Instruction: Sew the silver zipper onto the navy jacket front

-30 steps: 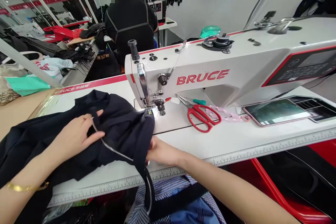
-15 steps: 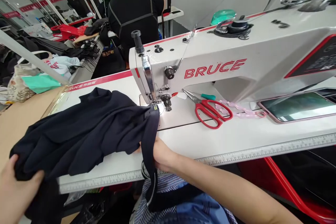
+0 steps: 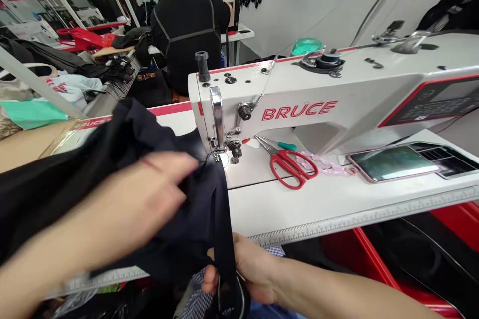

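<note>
A dark navy garment [image 3: 187, 209] lies over the sewing machine bed, its waistband running down toward me. The band's upper end sits under the presser foot [image 3: 217, 155] of the white sewing machine [image 3: 299, 89]. My right hand [image 3: 250, 264] is closed around the hanging band at the table's front edge, with fingertips showing on its left side. Over the bunched cloth, my left hand [image 3: 164, 179] is smeared by motion near the needle area. Whether its fingers touch or pinch the fabric is unclear.
Red-handled scissors [image 3: 294, 167], a pink beaded strap [image 3: 325, 164] and a phone [image 3: 392, 162] lie right of the needle. A ruler strip [image 3: 337, 222] follows the table's front edge. Behind the machine, a person in black [image 3: 187, 35] sits facing away.
My left hand has swept from the far left toward the needle, and the cloth there is lifted and bunched. My right hand has moved slightly lower, still on the band. The view has shifted right.
</note>
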